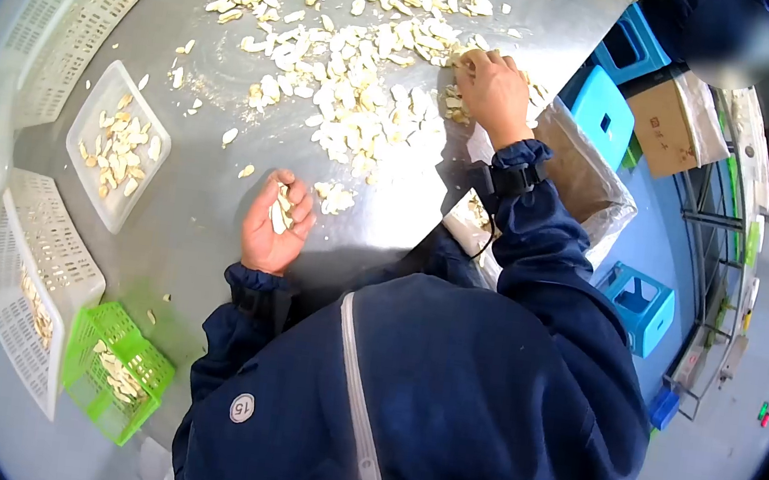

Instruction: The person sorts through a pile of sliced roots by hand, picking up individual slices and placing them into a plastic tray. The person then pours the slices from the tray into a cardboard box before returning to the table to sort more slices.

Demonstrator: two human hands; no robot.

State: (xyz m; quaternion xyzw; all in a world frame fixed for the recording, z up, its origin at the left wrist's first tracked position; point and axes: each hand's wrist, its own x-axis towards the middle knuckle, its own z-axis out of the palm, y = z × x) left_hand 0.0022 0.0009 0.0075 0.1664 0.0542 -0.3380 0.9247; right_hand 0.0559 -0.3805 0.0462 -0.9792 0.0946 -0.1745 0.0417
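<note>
Holding a few slices [281,211] in the left hand [276,229], palm up, fingers curled around. Touching more slices at the edge of the spread pile [363,103] on the table [191,255] with the right hand [496,91]; cannot tell if gripping any.

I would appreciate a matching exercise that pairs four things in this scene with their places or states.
1. Left hand
2. Bright green lattice basket
3. Right hand
4. Brown cardboard box

A. Beside a blue plastic stool
B. Palm up, fingers curled around slices
C. Among pale flat slices spread on the grey metal table
D. Beside a white slotted basket

Pairs: 1-B, 2-D, 3-C, 4-A
</note>
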